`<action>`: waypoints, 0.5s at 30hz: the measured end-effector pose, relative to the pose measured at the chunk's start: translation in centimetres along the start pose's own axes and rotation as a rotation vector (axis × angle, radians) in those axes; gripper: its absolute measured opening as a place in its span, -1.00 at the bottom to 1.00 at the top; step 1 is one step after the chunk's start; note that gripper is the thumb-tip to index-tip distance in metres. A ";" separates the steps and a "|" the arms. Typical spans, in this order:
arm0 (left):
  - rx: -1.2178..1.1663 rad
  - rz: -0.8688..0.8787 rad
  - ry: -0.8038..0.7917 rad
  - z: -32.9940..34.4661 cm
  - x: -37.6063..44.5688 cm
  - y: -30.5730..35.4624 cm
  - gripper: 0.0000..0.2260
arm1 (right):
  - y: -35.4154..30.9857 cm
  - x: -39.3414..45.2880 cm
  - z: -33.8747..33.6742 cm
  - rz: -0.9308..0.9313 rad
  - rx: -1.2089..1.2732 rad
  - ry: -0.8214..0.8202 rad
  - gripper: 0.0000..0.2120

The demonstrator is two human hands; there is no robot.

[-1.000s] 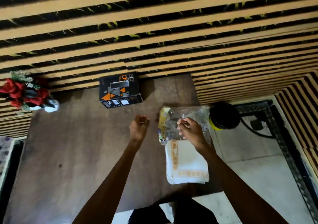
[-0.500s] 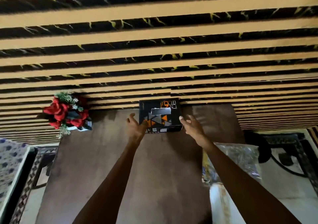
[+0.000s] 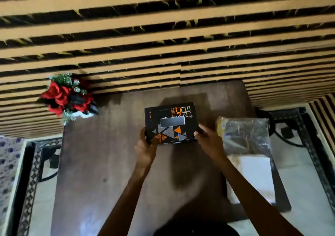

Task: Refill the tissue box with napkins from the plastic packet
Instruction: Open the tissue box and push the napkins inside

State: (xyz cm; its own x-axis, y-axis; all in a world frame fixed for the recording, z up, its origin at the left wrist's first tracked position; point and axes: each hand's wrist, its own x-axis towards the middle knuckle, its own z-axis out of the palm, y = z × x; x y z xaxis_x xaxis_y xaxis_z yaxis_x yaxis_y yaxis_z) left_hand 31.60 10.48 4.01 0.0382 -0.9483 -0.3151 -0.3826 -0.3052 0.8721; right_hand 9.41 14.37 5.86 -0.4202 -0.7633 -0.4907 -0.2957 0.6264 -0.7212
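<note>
Both hands, left hand (image 3: pixel 145 146) and right hand (image 3: pixel 208 139), clamp near corners of black cardboard tissue box (image 3: pixel 170 123); likely light, stiff, crushable; clear plastic packet (image 3: pixel 244 134) right of box

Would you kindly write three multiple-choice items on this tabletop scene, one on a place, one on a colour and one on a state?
1. Where does the plastic packet lie relative to the tissue box?
A. to its right
B. to its left
C. on top of it

2. What colour are the flowers at the table's far left corner?
A. yellow
B. red
C. white

3. How is the tissue box held?
A. by no hand
B. by the left hand only
C. by both hands

Answers: 1 A, the packet sits right of the box. 2 B, the blooms are red. 3 C, the left hand and right hand grip its near corners.
</note>
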 end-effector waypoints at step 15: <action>0.041 -0.228 -0.020 -1.9 -18.4 -7.0 -0.46 | 12.9 -13.6 1.2 0.040 0.029 -0.143 -0.55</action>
State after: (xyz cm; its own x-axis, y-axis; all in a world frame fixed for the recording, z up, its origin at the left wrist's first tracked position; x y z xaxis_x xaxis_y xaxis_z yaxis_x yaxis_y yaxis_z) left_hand 35.30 29.92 4.39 0.1096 -0.8531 -0.5101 -0.4035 -0.5072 0.7615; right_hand 12.33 32.68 2.67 -0.3041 -0.7537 -0.5826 -0.2549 0.6536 -0.7126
